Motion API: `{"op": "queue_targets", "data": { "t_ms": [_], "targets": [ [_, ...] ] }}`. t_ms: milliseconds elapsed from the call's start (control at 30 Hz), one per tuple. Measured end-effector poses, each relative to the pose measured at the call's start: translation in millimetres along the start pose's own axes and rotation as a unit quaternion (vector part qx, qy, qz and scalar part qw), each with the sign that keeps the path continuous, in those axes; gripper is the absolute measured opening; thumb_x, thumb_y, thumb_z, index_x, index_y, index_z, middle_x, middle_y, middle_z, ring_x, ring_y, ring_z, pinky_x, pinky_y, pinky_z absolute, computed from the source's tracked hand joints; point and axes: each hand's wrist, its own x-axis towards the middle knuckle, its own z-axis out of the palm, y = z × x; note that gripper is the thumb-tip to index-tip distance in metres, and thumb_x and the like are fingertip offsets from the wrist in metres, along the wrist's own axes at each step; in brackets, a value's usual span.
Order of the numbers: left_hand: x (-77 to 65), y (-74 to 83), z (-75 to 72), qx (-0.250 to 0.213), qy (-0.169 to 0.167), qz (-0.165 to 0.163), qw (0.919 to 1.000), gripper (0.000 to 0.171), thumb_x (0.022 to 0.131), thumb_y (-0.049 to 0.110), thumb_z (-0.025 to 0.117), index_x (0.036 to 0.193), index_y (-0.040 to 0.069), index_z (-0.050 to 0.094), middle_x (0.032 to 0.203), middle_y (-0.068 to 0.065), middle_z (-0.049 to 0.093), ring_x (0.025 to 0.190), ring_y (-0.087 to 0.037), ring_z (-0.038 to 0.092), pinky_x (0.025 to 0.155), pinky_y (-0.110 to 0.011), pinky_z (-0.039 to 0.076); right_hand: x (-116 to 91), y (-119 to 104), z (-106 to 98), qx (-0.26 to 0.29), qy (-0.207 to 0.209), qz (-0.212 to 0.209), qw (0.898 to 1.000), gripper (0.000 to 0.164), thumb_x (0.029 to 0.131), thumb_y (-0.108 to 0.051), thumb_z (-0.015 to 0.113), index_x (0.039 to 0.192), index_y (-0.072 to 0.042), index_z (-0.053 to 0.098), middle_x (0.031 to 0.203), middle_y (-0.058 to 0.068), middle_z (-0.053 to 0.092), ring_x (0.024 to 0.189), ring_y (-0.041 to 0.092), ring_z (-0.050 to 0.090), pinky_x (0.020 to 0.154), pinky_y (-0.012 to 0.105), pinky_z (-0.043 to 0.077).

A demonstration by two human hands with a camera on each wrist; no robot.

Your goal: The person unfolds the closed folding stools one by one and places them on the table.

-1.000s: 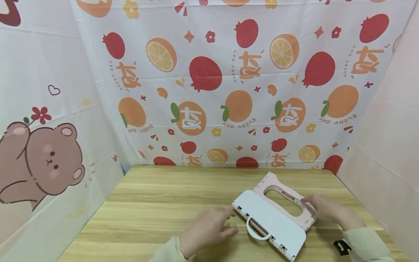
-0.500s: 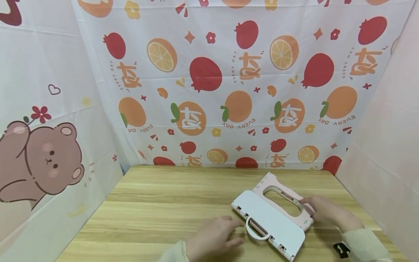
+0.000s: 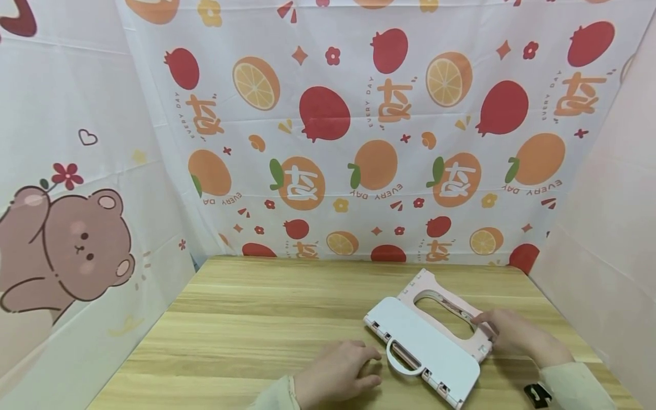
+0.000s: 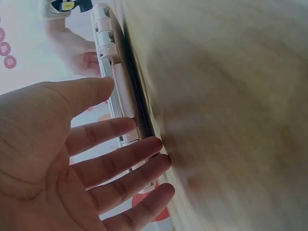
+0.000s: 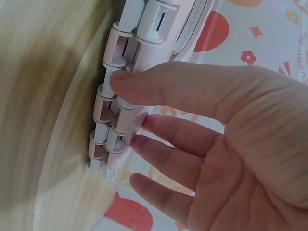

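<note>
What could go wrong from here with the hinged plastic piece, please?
The right hand has its thumb by the hinges, which might pinch it if the hinged plastic piece folds. The left hand is not holding the white handle, so that side could slide if pushed.

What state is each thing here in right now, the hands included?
Pink-and-white hinged piece: folded flat, lying on the table.
White loop handle: standing out from the piece's near edge.
Left hand: fingers loosely spread beside the handle, gripping nothing.
Right hand: thumb and fingers holding the piece's right end.
Fruit-print cloth: hung up behind, lightly creased.
</note>
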Motion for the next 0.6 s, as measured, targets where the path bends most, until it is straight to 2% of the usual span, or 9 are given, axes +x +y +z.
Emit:
{"op": "queue_targets", "data": {
  "t_ms": [100,233,300,467,600],
  "targets": [
    [0.1,0.0,-0.2,-0.007,0.003,-0.005,1.0,0.03,0.098,0.044,0.078,0.119,0.022,0.077,0.094,0.01,0.072,0.073,0.004,0.049,0.066,-0.017,0.044,0,0,1,-0.005,0.002,0.003,1.0,0.058,0.066,0.011,0.078,0.121,-0.005,0.079,0.121,0.028,0.075,0.093,0.027,0.06,0.081,0.045,0.055],
    [0.2,0.2,1.1,-0.007,0.008,-0.01,0.9999,0.028,0.098,0.044,0.079,0.116,0.023,0.074,0.082,0.014,0.062,0.07,0.002,0.046,0.062,-0.017,0.04,-1,-1,2,-0.008,0.002,0.006,1.0,0.056,0.066,0.008,0.081,0.121,-0.006,0.08,0.121,0.027,0.075,0.091,0.026,0.058,0.078,0.041,0.052],
    [0.3,0.2,1.5,-0.005,0.014,-0.011,0.9998,0.03,0.098,0.043,0.079,0.119,0.023,0.073,0.08,0.015,0.059,0.071,0.002,0.045,0.062,-0.017,0.039,-1,-1,3,-0.008,0.002,0.006,1.0,0.056,0.067,0.008,0.081,0.121,-0.007,0.08,0.12,0.026,0.075,0.09,0.025,0.058,0.077,0.04,0.051],
    [0.3,-0.2,-0.2,-0.005,0.022,-0.017,0.9996,0.039,0.098,0.042,0.079,0.128,0.019,0.072,0.085,0.014,0.062,0.074,0.001,0.047,0.065,-0.018,0.042,-1,-6,4,-0.002,0.005,0.002,1.0,0.057,0.067,0.011,0.076,0.121,-0.007,0.079,0.118,0.024,0.076,0.091,0.024,0.062,0.08,0.045,0.058],
    [-1.4,-2.9,-1.8,-0.014,0.021,-0.026,0.9993,0.04,0.098,0.041,0.079,0.13,0.019,0.071,0.089,0.013,0.064,0.075,0.0,0.048,0.067,-0.02,0.044,0,-12,4,0.003,0.001,-0.006,1.0,0.054,0.069,0.007,0.078,0.121,-0.007,0.079,0.115,0.021,0.077,0.089,0.023,0.062,0.08,0.048,0.06]
  ]
}}
